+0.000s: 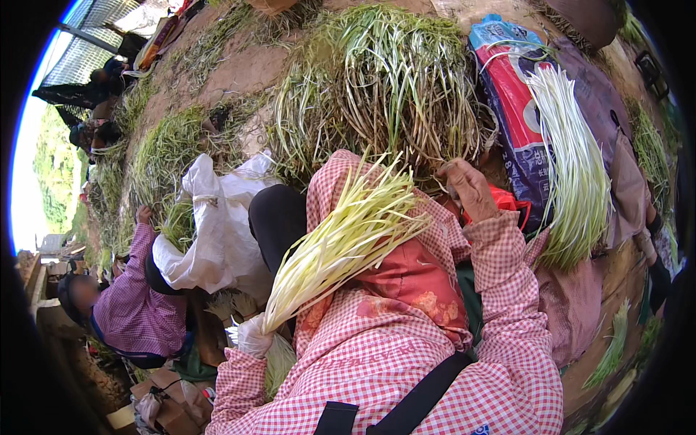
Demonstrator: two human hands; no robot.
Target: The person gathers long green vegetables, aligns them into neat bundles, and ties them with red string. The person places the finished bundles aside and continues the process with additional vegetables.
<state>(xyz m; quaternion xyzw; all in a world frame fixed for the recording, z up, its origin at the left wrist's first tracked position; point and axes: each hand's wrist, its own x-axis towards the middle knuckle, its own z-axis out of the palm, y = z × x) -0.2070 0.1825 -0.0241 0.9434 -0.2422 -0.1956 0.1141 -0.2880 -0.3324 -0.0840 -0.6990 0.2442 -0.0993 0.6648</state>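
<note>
My left hand, in a pale thin glove, grips the white end of a bunch of yellow-green leafy stalks, likely blanched garlic chives, lying across my lap. My bare right hand is at the near right edge of a large heap of untrimmed stalks; its fingers are bent, and whether they pinch a stalk cannot be made out. To the right, a neat bundle of long white and green stalks rests on a printed red and blue plastic sack.
A white woven sack stands left of my knee. Another person in a purple checked top sits at the left. A red plastic bag lies beside my right hand. Loose greens cover the ground at upper left.
</note>
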